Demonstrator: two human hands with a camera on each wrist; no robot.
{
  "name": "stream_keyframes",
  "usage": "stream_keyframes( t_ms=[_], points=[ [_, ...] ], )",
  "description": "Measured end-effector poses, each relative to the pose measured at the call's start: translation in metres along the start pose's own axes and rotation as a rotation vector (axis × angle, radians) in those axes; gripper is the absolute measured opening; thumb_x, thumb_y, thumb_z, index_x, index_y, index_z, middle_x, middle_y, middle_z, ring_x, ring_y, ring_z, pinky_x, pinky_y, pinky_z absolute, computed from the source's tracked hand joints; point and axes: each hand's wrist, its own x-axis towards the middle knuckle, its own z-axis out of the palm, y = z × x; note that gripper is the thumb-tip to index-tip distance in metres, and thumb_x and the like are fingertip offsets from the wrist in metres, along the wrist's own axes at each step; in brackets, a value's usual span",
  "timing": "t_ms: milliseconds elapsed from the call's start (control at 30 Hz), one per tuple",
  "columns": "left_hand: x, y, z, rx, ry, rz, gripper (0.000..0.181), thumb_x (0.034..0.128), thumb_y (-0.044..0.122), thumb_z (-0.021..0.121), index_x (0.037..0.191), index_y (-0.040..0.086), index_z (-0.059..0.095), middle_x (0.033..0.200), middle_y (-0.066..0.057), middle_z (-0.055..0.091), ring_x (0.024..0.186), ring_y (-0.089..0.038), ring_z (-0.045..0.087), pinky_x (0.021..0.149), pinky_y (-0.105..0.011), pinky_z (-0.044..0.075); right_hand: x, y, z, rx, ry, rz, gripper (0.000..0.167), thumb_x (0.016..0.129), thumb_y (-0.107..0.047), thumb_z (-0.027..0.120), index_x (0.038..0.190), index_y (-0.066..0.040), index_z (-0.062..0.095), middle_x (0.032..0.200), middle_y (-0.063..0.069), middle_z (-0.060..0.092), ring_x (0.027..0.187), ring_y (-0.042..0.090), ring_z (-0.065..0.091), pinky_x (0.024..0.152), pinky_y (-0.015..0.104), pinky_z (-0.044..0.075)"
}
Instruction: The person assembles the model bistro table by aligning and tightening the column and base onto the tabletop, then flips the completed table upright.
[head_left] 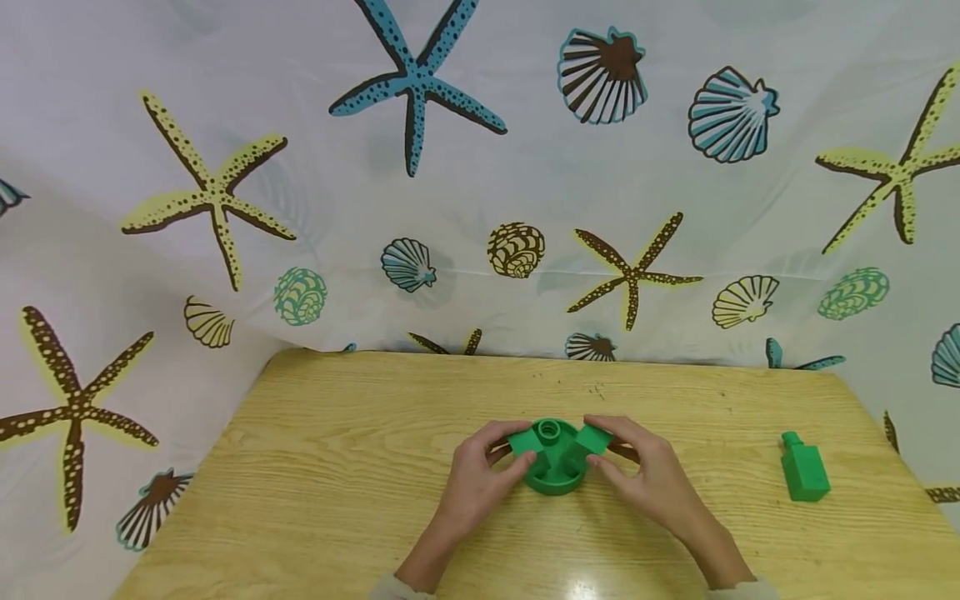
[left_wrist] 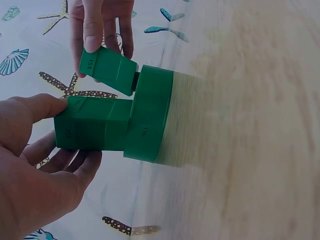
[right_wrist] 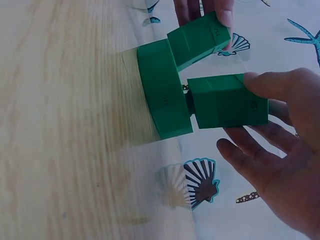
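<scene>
A round green base [head_left: 553, 485] sits flat on the table, with a round threaded socket [head_left: 550, 429] showing at its far side. My left hand [head_left: 476, 477] pinches a green block [left_wrist: 92, 125] between thumb and fingers at the base's left; its lower end meets the rim with no visible gap. On the other side my right hand [head_left: 651, 479] grips a second green block [right_wrist: 227, 102]. A narrow dark neck shows between this block and the base [right_wrist: 165, 90]. Both blocks lean outward.
A third green block [head_left: 806, 473] with a narrow neck lies to the right on the wooden table [head_left: 337, 467]. White cloth [head_left: 480, 192] printed with starfish and shells hangs behind the table and along its sides.
</scene>
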Motion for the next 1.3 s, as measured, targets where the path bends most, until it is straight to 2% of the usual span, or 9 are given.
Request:
stream_keyframes(
  t_ms=[167, 400, 600, 733, 867, 1033, 1233, 1300],
  points=[
    [0.002, 0.0, 0.0, -0.007, -0.003, 0.003, 0.035, 0.0949, 0.005, 0.074, 0.129, 0.001, 0.068, 0.126, -0.014, 0.065, 0.122, -0.03, 0.062, 0.102, -0.036, 0.054, 0.001, 0.001, -0.001, 0.01, -0.02, -0.007, 0.048, 0.089, -0.012, 0.082, 0.134, -0.013, 0.066, 0.129, 0.005, 0.067, 0.106, 0.02, 0.07, 0.085, 0.039, 0.062],
    [0.002, 0.002, 0.0, -0.011, -0.007, 0.007, 0.036, 0.0948, 0.005, 0.074, 0.129, -0.002, 0.067, 0.127, -0.015, 0.064, 0.122, -0.031, 0.062, 0.101, -0.036, 0.054, 0.001, 0.0, -0.007, 0.059, -0.06, -0.049, 0.045, 0.093, 0.005, 0.072, 0.136, -0.006, 0.065, 0.131, 0.01, 0.066, 0.111, 0.02, 0.068, 0.088, 0.039, 0.061],
    [0.002, 0.001, -0.002, -0.006, -0.01, 0.003, 0.036, 0.0952, 0.006, 0.074, 0.13, -0.001, 0.067, 0.127, -0.014, 0.064, 0.123, -0.032, 0.062, 0.102, -0.038, 0.054, 0.003, -0.001, -0.001, 0.066, -0.005, -0.045, 0.038, 0.089, -0.002, 0.079, 0.125, -0.002, 0.069, 0.123, 0.008, 0.07, 0.114, 0.025, 0.068, 0.092, 0.044, 0.059],
    [0.002, -0.001, -0.002, -0.004, -0.007, 0.003, 0.035, 0.0954, 0.007, 0.074, 0.129, 0.001, 0.068, 0.127, -0.014, 0.064, 0.123, -0.032, 0.062, 0.102, -0.037, 0.054, 0.004, 0.0, 0.006, 0.072, 0.031, -0.019, 0.038, 0.086, -0.005, 0.083, 0.121, -0.004, 0.07, 0.118, 0.009, 0.071, 0.106, 0.03, 0.071, 0.088, 0.044, 0.06],
    [0.001, -0.004, -0.002, -0.008, -0.005, -0.002, 0.034, 0.0957, 0.008, 0.074, 0.128, 0.0, 0.068, 0.128, -0.015, 0.064, 0.123, -0.033, 0.062, 0.102, -0.036, 0.054, 0.007, 0.001, 0.013, 0.028, 0.009, -0.009, 0.044, 0.086, -0.011, 0.084, 0.128, -0.01, 0.069, 0.121, 0.005, 0.069, 0.099, 0.026, 0.071, 0.083, 0.039, 0.063],
    [0.0, -0.004, -0.001, -0.02, -0.004, -0.004, 0.035, 0.0963, 0.01, 0.074, 0.129, 0.0, 0.068, 0.127, -0.014, 0.065, 0.124, -0.032, 0.062, 0.103, -0.037, 0.053, 0.012, 0.002, 0.018, -0.033, -0.031, -0.035, 0.046, 0.088, -0.018, 0.083, 0.131, -0.009, 0.069, 0.125, 0.002, 0.065, 0.104, 0.018, 0.069, 0.08, 0.032, 0.063],
    [0.0, -0.002, -0.001, -0.038, -0.005, -0.002, 0.035, 0.096, 0.01, 0.074, 0.129, 0.001, 0.067, 0.127, -0.013, 0.065, 0.124, -0.031, 0.062, 0.103, -0.039, 0.053, 0.014, 0.002, 0.013, -0.043, -0.049, -0.037, 0.044, 0.09, -0.007, 0.079, 0.132, -0.006, 0.068, 0.125, 0.004, 0.067, 0.093, 0.017, 0.068, 0.08, 0.032, 0.063],
    [0.0, -0.001, -0.001, -0.032, 0.0, -0.004, 0.035, 0.0958, 0.01, 0.075, 0.129, 0.001, 0.068, 0.127, -0.012, 0.065, 0.124, -0.03, 0.062, 0.103, -0.039, 0.053, 0.015, 0.002, 0.011, -0.046, -0.042, -0.045, 0.042, 0.091, -0.005, 0.077, 0.132, -0.005, 0.068, 0.124, 0.005, 0.067, 0.096, 0.02, 0.068, 0.082, 0.036, 0.063]
  ],
)
